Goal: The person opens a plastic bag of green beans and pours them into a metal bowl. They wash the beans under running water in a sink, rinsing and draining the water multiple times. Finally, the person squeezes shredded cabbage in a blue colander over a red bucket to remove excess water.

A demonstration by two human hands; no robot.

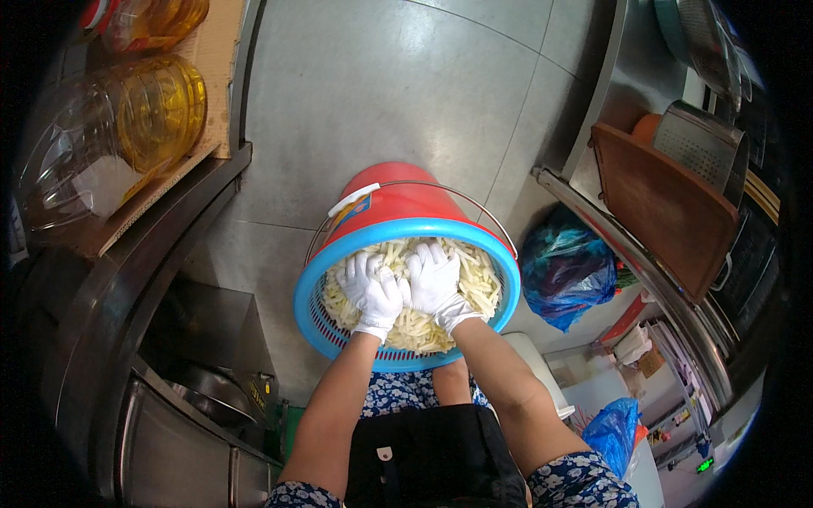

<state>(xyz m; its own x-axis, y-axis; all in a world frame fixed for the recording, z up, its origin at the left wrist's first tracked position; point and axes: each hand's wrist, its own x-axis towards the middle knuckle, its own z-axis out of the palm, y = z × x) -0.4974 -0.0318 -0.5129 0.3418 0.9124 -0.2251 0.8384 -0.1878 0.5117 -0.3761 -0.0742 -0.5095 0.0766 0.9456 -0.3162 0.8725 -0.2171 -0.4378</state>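
Observation:
A blue plastic colander (510, 292) rests in the mouth of a red bucket (402, 201), filled with pale cut strips (417, 337) that look like a shredded vegetable. White gloves cover both of my hands. My left hand (375, 295) lies on the strips left of the middle, its fingers spread and pointing away from me. Beside it, my right hand (434, 279) presses on the heap with its fingers stretched forward and a little apart. The two hands nearly meet at the thumbs. The bucket's wire handle has a white grip (354, 201) on the far side.
Large bottles of yellow oil (161, 110) lie in a cardboard box on the left shelf. On the right, a brown board (665, 207) and a metal grater (696, 144) sit on a rack. A blue plastic bag (569, 269) stands on the floor right of the bucket.

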